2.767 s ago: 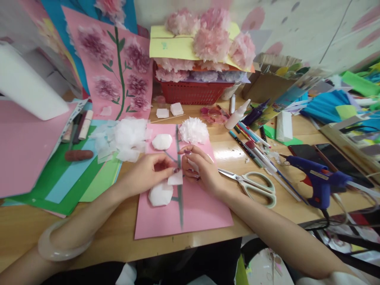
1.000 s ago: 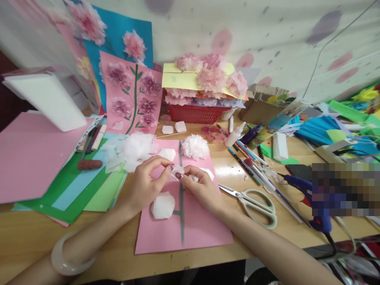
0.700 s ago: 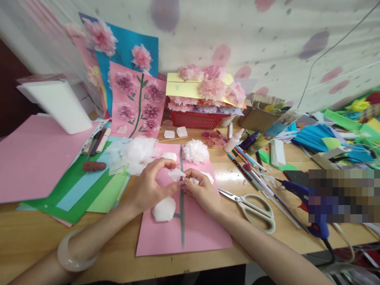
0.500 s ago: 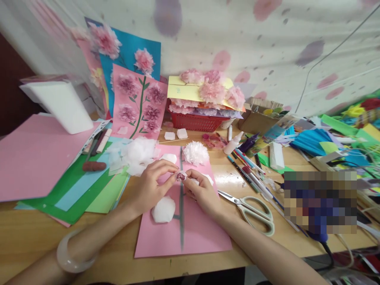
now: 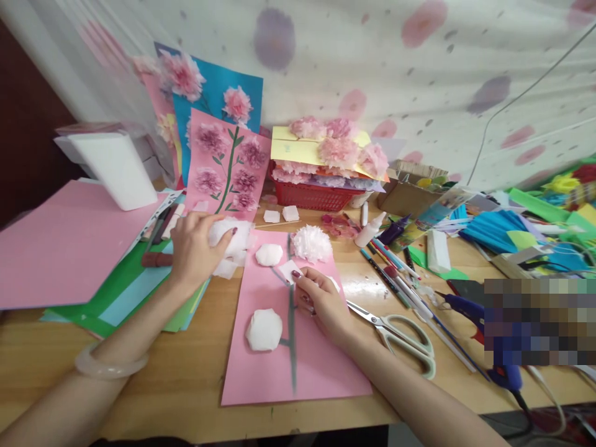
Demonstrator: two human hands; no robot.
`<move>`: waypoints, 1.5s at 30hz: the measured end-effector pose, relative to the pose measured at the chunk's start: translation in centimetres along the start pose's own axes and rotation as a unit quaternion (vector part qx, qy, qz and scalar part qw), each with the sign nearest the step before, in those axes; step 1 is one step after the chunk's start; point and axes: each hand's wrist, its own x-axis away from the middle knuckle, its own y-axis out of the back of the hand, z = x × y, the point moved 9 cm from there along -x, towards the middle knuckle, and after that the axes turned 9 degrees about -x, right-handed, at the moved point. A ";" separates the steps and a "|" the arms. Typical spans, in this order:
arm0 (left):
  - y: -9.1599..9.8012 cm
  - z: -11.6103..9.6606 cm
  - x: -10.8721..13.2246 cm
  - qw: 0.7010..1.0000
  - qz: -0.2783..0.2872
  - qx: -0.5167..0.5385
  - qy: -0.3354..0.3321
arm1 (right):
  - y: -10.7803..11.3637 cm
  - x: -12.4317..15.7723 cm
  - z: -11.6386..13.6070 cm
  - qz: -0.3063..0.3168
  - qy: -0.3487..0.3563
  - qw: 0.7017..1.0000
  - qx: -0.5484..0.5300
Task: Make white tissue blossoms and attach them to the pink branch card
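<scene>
My left hand is over the pile of thin white tissue paper pieces, its thumb and fingers apart and touching the pile's top. A small white tissue square is pinched between the thumb and fingers of my right hand. Beneath that hand lies a pink sheet with a dark painted stem. On the sheet are a fluffy white paper flower and flat white rounded paper pads, one partly hidden behind my right hand.
Scissors lie right of the sheet, near pens and a blue glue gun. Behind stand a white glue bottle, a red basket and a pink flower picture. Coloured paper sheets are stacked at left.
My left hand has moved left, away from my right hand, to the tissue pile. My right hand stays over the sheet, its white tissue now showing as a flat square. The view has shifted slightly.
</scene>
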 end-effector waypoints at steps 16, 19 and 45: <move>-1.3 -8.3 6.4 0.957 0.136 0.227 -0.118 | -1.2 0.4 0.1 0.064 -0.005 0.998 0.000; -1.1 -8.5 6.5 0.954 0.142 0.234 -0.125 | -1.4 0.6 0.2 0.074 -0.003 0.997 0.010; -0.8 -8.1 6.7 0.954 0.131 0.234 -0.132 | -2.1 1.2 0.4 0.084 0.005 0.992 0.095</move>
